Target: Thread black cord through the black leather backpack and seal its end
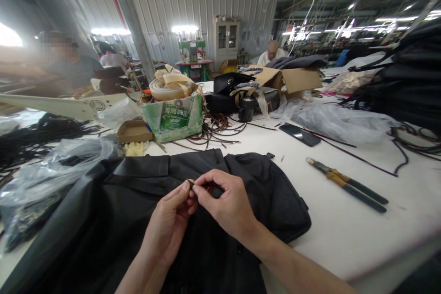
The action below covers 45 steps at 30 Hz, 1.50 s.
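Observation:
A large black bag (pixel 134 220) with flaps and a rounded, piped right edge lies spread before me on the white table. Over its middle my two hands meet. Thumb and fingers of my left hand (pixel 172 218) pinch a small black piece (pixel 190 184), too small to identify. My right hand (pixel 225 197) pinches at the same piece from the right, its fingertips touching those of the left. Something dark shows inside the curl of the right fingers; I cannot tell whether it is held or is the bag behind.
Yellow-and-black handled pliers (pixel 344 183) and a phone (pixel 299 134) lie right. Behind the bag stand a green carton (pixel 172 117) with webbing rolls, brown cords (pixel 220 126) and a dark jar (pixel 246 109). Plastic bags (pixel 69 170) lie left. Several people work farther back.

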Each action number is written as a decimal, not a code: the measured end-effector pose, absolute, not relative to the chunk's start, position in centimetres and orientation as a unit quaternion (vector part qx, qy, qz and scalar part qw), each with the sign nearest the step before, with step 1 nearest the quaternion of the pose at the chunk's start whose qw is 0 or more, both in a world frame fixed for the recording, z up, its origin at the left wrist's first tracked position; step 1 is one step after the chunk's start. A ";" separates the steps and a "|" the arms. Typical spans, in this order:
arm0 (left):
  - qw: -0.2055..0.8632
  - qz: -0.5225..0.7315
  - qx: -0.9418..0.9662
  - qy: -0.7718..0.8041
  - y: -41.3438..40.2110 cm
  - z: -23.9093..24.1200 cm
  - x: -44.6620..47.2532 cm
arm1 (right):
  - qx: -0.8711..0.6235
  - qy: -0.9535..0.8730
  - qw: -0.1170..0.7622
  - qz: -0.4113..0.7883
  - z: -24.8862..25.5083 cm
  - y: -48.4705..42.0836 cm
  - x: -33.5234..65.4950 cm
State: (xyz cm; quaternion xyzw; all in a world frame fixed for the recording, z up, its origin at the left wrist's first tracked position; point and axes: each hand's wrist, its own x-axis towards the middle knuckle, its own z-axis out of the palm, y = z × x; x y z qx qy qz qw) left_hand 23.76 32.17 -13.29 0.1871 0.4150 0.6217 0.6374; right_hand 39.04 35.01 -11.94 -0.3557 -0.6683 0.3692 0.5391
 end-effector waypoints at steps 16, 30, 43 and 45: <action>0.622 0.609 0.266 0.414 31.8 -13.4 24.0 | -0.274 -0.743 0.553 0.259 -12.5 35.6 39.9; 0.680 0.556 0.273 0.393 32.0 -12.9 23.6 | -0.289 -0.755 0.539 0.237 -12.6 35.9 40.7; 0.624 0.588 0.270 0.437 32.0 -13.1 23.6 | -0.273 -0.743 0.505 0.343 -11.7 35.6 41.2; 0.625 0.591 0.263 0.437 32.0 -13.1 23.6 | -0.270 -0.744 0.503 0.347 -11.5 35.5 41.2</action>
